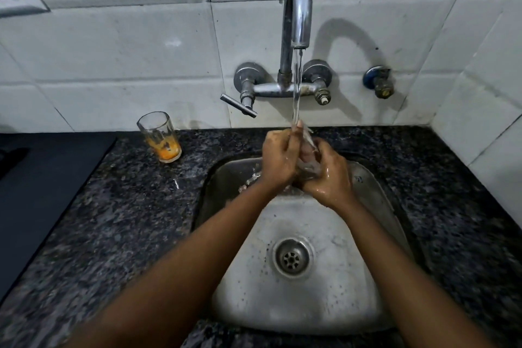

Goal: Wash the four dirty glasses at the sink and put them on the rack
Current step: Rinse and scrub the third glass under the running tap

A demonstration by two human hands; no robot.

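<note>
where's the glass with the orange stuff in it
In the head view the dirty glass stands upright on the dark granite counter, left of the sink and below-left of the tap lever, against the tiled wall.

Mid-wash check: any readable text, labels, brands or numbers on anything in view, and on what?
No readable text anywhere in view.
Sink: a small dark mark on the right wall, too small to read.
Dirty glass on the counter, faucet: no label or brand visible.
</note>
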